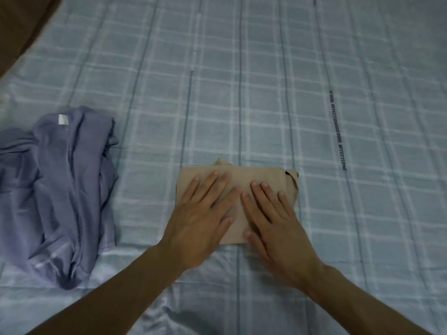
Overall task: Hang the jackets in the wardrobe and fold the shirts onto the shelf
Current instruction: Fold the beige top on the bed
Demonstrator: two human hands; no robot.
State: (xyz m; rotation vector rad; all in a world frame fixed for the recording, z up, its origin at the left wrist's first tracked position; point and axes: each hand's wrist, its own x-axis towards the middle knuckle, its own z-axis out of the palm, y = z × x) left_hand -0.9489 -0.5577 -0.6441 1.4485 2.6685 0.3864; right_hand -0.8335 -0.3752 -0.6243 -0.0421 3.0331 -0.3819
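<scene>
Your two forearms come in from the bottom edge & meet over the bed. Left hand (200, 221) lies flat, fingers straight & a bit spread, palm down on the tan shirt (244, 176). Right hand (275, 223) does the same just beside it, index fingertips nearly touching. Neither hand grasps anything; both only press flat on the cloth.

The tan shirt is folded into a small, roughly square packet, lying center of the bed, nearer to you than the middle. Its left side & far edge look straight. At the far right corner a loose bit of fabric pokes out w/ a dark gap in it, and a small peak sticks up along the far edge. The near edge shows only between your hands; the rest is under your palms.

To your left, well apart from the tan shirt, a blue-purple shirt (60, 189) lies crumpled in a heap, a white tag showing near its far end; it runs off the left edge of view.

The bedsheet (266, 93) is light blue w/ a white check & thin dark stripes, plus a line of dark print to the right. It's wrinkled near you, smooth farther out. Flat sheet surrounds the tan shirt to the right & beyond. Far left corner, a brown surface (19, 25) borders the sheet.
</scene>
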